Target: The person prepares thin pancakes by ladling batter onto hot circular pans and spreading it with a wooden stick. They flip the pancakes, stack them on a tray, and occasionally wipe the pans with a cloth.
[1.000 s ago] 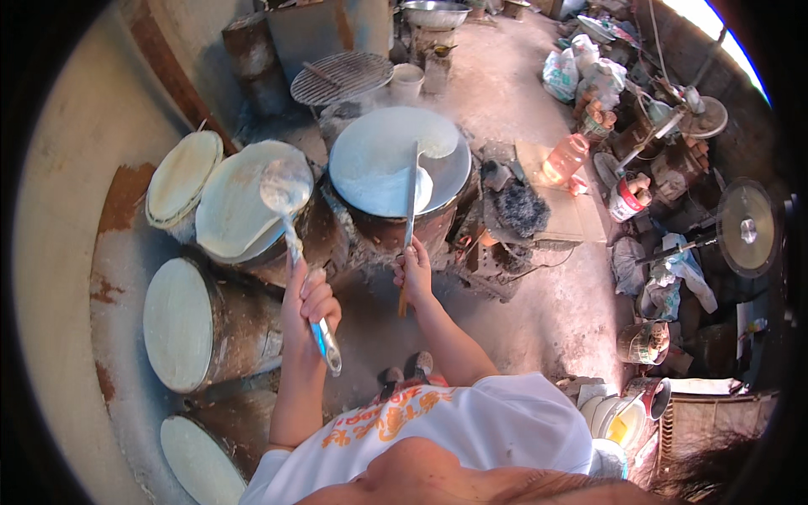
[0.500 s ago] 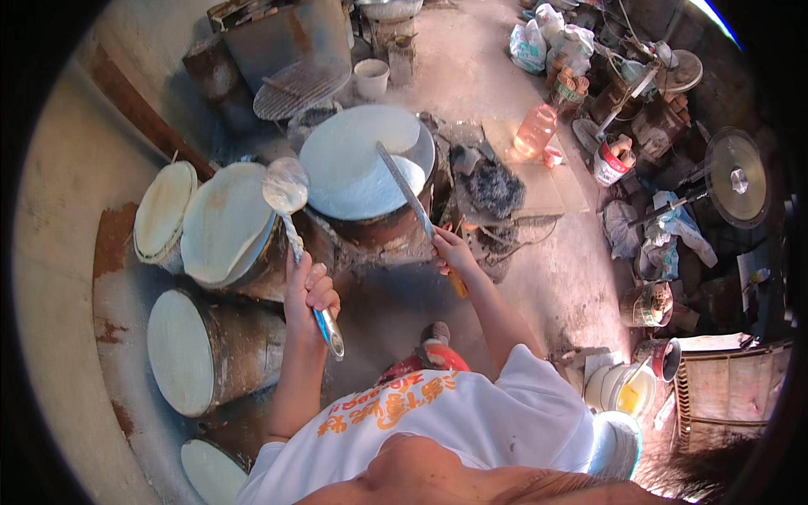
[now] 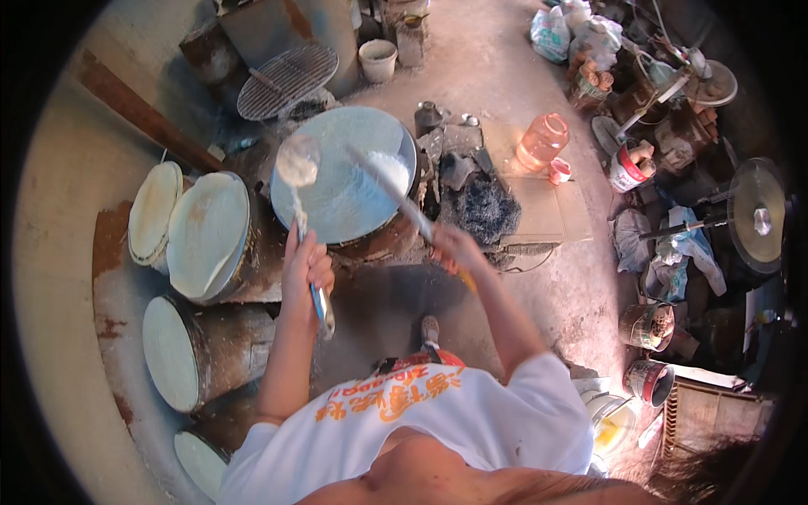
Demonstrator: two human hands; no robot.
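My left hand (image 3: 305, 273) is closed round the handle of a metal ladle (image 3: 298, 160). Its bowl, coated with pale batter, hangs over the near-left part of a round griddle (image 3: 337, 202). In my right hand (image 3: 457, 251) is a long flat spatula (image 3: 408, 207) with a yellowish handle end. The spatula's blade, blurred by motion, reaches across the griddle's right side. A whitish patch shows on the griddle there; whether it is batter or glare I cannot tell. Left of the griddle, a pale thin flatbread (image 3: 206, 231) lies on a drum top, its edge overhanging.
More round pale-topped drums (image 3: 170, 353) line the left wall. Behind the griddle are a wire rack (image 3: 288, 82) and a white bucket (image 3: 378, 61). To the right stand a dark sooty heap (image 3: 480, 206), cardboard (image 3: 555, 210) and a pink translucent jar (image 3: 543, 141). Bags and a fan (image 3: 757, 215) crowd the far right.
The ladle has moved from the griddle's left edge to over its surface. The spatula has swung and now blurs. My view has shifted slightly, and the griddle's pale covering looks different.
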